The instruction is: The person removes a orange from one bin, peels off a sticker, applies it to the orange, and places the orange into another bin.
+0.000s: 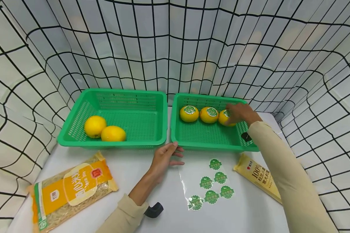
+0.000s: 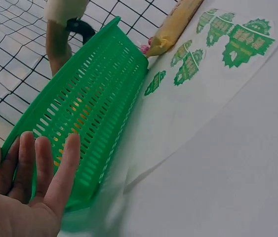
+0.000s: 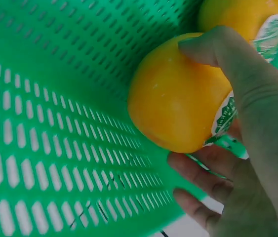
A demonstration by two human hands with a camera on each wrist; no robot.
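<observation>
My right hand (image 1: 240,113) reaches into the right green basket (image 1: 213,149) and holds the rightmost of three oranges there. In the right wrist view the thumb presses on top of this orange (image 3: 173,98), with the fingers curled beneath it. A green-and-white sticker shows on its side. Beside it in a row sit a middle orange (image 1: 209,115) and a left orange (image 1: 189,113), each with a similar sticker facing up. My left hand (image 1: 166,160) pinches the basket's front left rim between thumb and forefinger, its other fingers spread along the outer wall (image 2: 114,74).
A left green basket (image 1: 140,143) holds two plain oranges (image 1: 95,126). A clear sheet with several green stickers (image 1: 211,196) lies in front of the right basket. A grain bag (image 1: 73,191) lies left, a yellow packet (image 1: 259,176) right. Black netting (image 1: 169,58) surrounds the table.
</observation>
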